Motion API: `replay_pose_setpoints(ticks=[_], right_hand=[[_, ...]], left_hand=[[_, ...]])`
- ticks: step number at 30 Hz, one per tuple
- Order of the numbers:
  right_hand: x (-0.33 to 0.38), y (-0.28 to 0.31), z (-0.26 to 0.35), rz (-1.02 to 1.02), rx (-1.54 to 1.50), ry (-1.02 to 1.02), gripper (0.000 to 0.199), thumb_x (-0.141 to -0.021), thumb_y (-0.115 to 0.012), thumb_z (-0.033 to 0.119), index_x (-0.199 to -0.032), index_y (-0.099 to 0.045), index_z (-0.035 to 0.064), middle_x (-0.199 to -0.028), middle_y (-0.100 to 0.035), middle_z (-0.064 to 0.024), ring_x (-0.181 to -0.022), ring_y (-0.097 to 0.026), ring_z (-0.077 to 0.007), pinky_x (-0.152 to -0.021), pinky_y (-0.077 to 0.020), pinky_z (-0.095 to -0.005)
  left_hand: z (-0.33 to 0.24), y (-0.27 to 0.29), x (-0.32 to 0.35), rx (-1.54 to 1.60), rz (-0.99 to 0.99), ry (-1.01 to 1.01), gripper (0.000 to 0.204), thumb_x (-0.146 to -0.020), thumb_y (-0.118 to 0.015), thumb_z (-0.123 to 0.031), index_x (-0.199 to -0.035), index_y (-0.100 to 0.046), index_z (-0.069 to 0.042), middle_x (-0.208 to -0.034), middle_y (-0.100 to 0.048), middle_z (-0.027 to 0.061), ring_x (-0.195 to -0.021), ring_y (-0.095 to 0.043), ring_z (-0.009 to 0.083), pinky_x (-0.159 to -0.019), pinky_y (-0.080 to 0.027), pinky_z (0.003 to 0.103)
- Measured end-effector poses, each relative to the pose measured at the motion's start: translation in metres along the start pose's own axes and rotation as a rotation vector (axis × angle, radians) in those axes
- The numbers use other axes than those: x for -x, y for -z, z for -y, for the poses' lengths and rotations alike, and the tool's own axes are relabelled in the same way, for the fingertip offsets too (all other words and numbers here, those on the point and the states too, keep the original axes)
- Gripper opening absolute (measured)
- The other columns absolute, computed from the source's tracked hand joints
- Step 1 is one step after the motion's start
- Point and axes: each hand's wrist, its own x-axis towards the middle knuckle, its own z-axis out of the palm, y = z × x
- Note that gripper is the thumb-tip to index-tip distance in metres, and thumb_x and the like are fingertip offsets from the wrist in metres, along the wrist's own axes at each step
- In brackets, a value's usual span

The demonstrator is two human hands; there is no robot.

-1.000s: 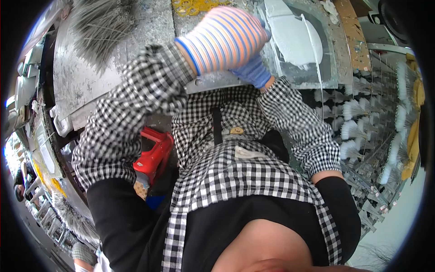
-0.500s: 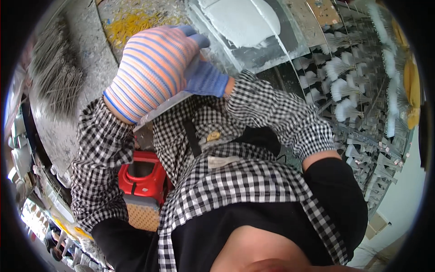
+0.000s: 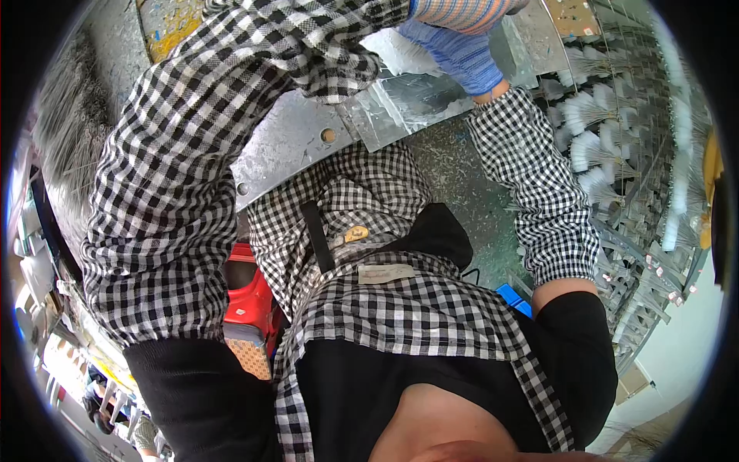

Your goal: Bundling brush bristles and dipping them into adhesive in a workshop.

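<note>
Both gloved hands reach up to the top edge of the view. The left hand [image 3: 462, 9], in a striped glove, is almost wholly cut off by the rim, so I cannot tell how its fingers are set or whether they hold anything. The right hand [image 3: 462, 54], in a blue glove, lies just below and beside it, its fingertips hidden behind the left sleeve [image 3: 308, 38]. A metal plate [image 3: 308, 146] sits directly under both hands, its long axis slanting down to the left; the right hand seems nearer, perhaps touching it.
</note>
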Motion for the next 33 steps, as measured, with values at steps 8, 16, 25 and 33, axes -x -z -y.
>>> replay_pose_setpoints(ticks=[8, 16, 25, 33], right_hand=[[-0.261, -0.131, -0.107, -0.104, 0.019, 0.011, 0.072, -0.097, -0.061, 0.045, -0.155, -0.027, 0.0183, -0.155, -0.036, -0.0096, -0.138, -0.042, -0.0248, -0.113, -0.0388, -0.0378], [-0.262, -0.166, -0.124, -0.217, 0.057, 0.046, 0.073, -0.097, -0.06, 0.045, -0.156, -0.025, 0.0183, -0.155, -0.035, -0.0092, -0.139, -0.041, -0.0247, -0.113, -0.0385, -0.0375], [-0.27, -0.202, -0.151, -0.354, 0.105, 0.093, 0.074, -0.098, -0.059, 0.045, -0.156, -0.023, 0.0182, -0.156, -0.034, -0.0089, -0.14, -0.04, -0.0247, -0.114, -0.0383, -0.0371], [-0.28, -0.23, -0.17, -0.474, 0.151, 0.145, 0.074, -0.099, -0.058, 0.046, -0.157, -0.021, 0.0182, -0.157, -0.033, -0.0085, -0.141, -0.039, -0.0246, -0.114, -0.0381, -0.0368]], left_hand=[[-0.023, -0.072, -0.058, -0.311, -0.199, 0.295, 0.022, -0.073, -0.075, -0.018, -0.092, -0.076, -0.007, -0.092, -0.073, 0.014, -0.09, -0.07, 0.0318, -0.08, -0.056, 0.046], [0.004, -0.022, -0.01, -0.007, -0.227, -0.235, 0.013, -0.067, -0.071, -0.011, -0.075, -0.074, -0.001, -0.064, -0.064, 0.0206, -0.062, -0.067, 0.0381, -0.055, -0.053, 0.048], [0.0, -0.013, -0.007, -0.017, -0.154, -0.203, 0.019, -0.069, -0.071, -0.012, -0.083, -0.075, -0.001, -0.07, -0.068, 0.0205, -0.07, -0.069, 0.0372, -0.062, -0.055, 0.046], [-0.005, -0.008, -0.016, 0.02, -0.007, -0.148, 0.023, -0.069, -0.07, -0.013, -0.088, -0.076, -0.001, -0.073, -0.069, 0.021, -0.072, -0.07, 0.038, -0.063, -0.056, 0.047]])
